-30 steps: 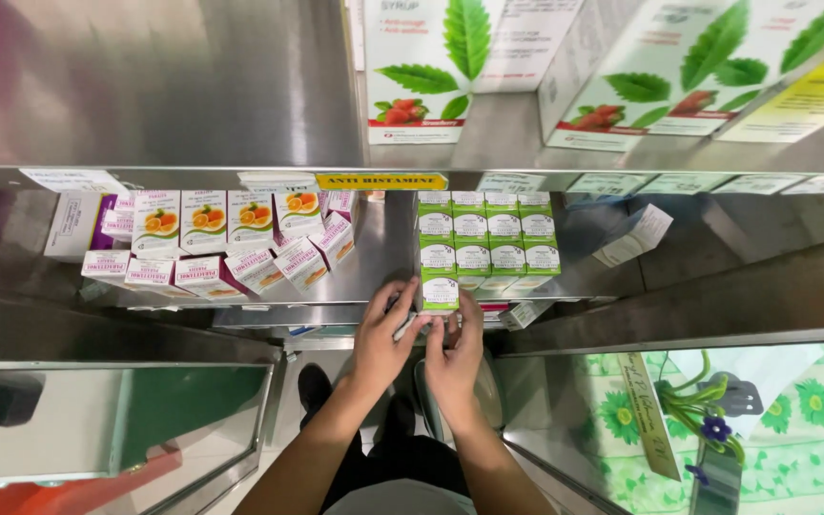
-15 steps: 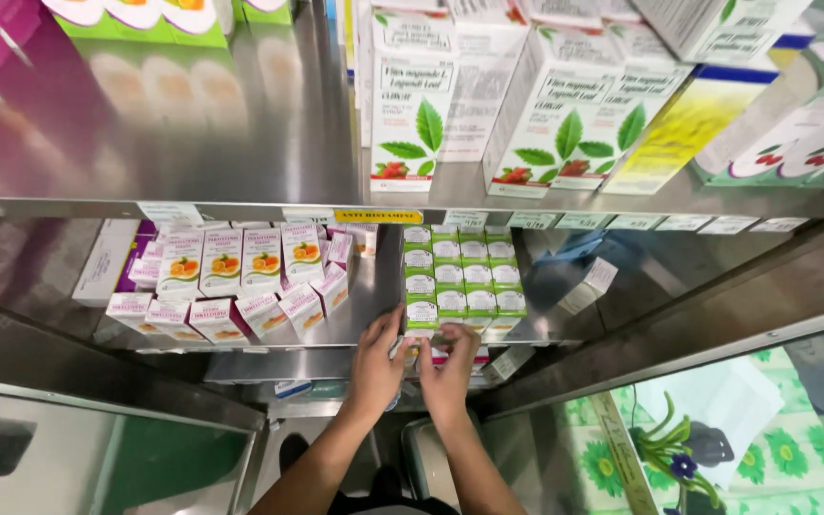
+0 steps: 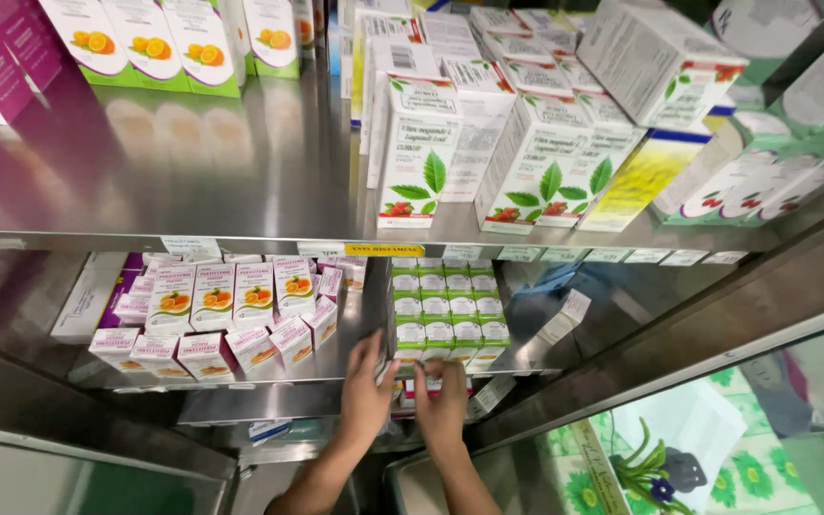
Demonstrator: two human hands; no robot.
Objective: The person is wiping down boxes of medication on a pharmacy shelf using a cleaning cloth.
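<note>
My left hand (image 3: 366,389) reaches up to the front edge of the middle steel shelf (image 3: 340,358), fingers spread beside the front row of small green-and-white boxes (image 3: 441,315). My right hand (image 3: 443,408) is just below that row, with its fingers over a small white-and-red box (image 3: 428,386) on the shelf beneath. Whether it grips that box is unclear. The green boxes stand in tidy rows several deep.
White-and-purple boxes with orange fruit pictures (image 3: 216,310) fill the left of the same shelf. The upper shelf (image 3: 193,191) carries tall white cartons with green leaves (image 3: 412,157). At the lower right is a glass counter over a floral cloth (image 3: 708,458).
The view has tilted upward, showing more of the upper shelf. Both hands have dropped from the front green box to the shelf edge and sit lower in the frame.
</note>
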